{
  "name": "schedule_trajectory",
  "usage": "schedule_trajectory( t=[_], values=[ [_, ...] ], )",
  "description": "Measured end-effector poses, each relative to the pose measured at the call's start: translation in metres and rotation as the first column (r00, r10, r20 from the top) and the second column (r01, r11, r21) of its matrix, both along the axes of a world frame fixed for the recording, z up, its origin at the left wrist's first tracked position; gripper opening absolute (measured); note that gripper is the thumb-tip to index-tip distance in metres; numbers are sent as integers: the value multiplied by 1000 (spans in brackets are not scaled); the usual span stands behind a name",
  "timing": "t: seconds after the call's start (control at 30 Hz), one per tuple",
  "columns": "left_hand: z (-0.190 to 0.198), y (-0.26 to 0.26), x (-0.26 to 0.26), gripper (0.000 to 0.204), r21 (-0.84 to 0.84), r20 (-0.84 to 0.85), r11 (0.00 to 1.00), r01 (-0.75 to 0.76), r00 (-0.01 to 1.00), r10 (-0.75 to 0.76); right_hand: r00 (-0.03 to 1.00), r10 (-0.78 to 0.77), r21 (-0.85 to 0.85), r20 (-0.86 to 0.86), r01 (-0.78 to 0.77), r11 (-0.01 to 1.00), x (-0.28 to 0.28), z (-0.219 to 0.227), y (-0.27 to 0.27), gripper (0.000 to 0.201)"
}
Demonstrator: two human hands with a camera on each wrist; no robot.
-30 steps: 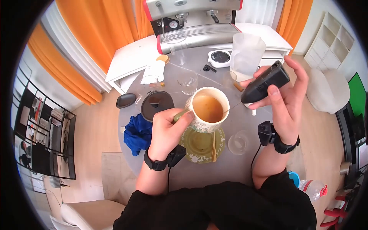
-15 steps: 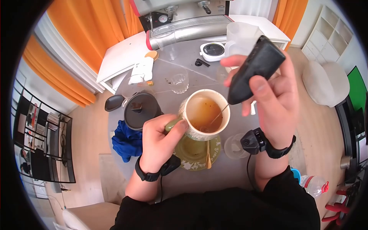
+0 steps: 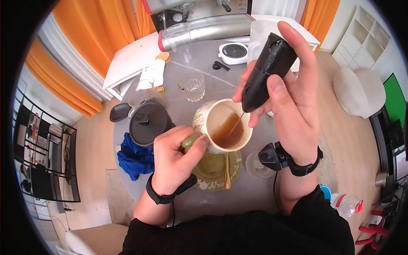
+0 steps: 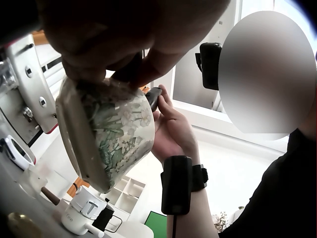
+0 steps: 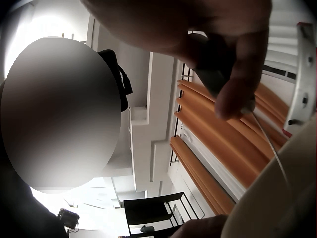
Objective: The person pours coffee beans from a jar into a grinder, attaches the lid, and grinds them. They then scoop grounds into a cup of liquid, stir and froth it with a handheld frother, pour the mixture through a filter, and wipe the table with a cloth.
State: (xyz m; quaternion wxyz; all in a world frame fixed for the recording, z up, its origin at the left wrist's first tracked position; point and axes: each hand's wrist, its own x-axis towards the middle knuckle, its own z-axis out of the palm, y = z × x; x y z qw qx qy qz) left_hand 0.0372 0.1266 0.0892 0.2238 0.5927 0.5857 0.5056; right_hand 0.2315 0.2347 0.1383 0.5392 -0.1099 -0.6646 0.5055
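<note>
My left hand (image 3: 176,159) grips the green handle of a floral cup (image 3: 214,146), holding it tilted above a green plate (image 3: 204,185). Brown liquid (image 3: 228,131) lies inside. My right hand (image 3: 293,102) pinches a black handheld frother (image 3: 268,68) between thumb and fingers, the index finger raised; its thin metal shaft reaches down into the liquid. In the right wrist view that shaft (image 5: 270,141) runs past the cup's pale rim. The left wrist view shows the cup's flowered side (image 4: 124,124) below my left hand (image 4: 133,34).
A golden spoon (image 3: 228,172) lies on the plate. Around it are a black-lidded jug (image 3: 148,125), a blue cloth (image 3: 135,158), a ribbed glass (image 3: 194,88), a clear cup (image 3: 258,165) and a white scale (image 3: 233,52). A coffee machine (image 3: 208,30) stands at the back.
The right hand has moved left with the frother, whose shaft has gone deeper into the cup. The cup has tilted more and shifted slightly left in the view.
</note>
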Motion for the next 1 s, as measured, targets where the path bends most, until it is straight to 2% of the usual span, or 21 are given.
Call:
schedule_trajectory(
  t=[0.1,0.17,0.3,0.4,0.47,0.6,0.9,0.97,1.0],
  values=[
    [1,-2,0,11,21,-48,999,27,998,-26,997,-77,47,26,76,996,-3,-1,-2,65],
    [6,-3,3,11,13,-60,1000,25,998,-25,992,-113,156,56,103,982,-5,-3,0,62],
    [6,-3,3,11,29,-69,999,43,997,-41,990,-138,113,36,133,985,-7,-2,-3,65],
    [5,-2,3,11,36,-88,999,41,995,-38,972,-203,188,120,178,966,-4,-3,2,70],
    [5,-2,3,12,17,-82,999,30,996,-28,955,-264,330,135,208,921,-2,-6,7,74],
    [5,-2,3,12,30,-80,999,16,997,-14,948,-284,213,141,251,944,-3,-5,4,77],
    [1,0,2,12,35,-64,999,17,998,-15,942,-296,339,158,230,912,-4,-4,2,83],
    [2,-1,2,12,38,-67,999,16,998,-13,980,-135,63,-147,146,987,-19,-5,-11,83],
    [2,-1,2,12,38,-66,999,15,998,-13,980,-135,62,-146,145,987,-20,-3,-12,83]
  ],
)
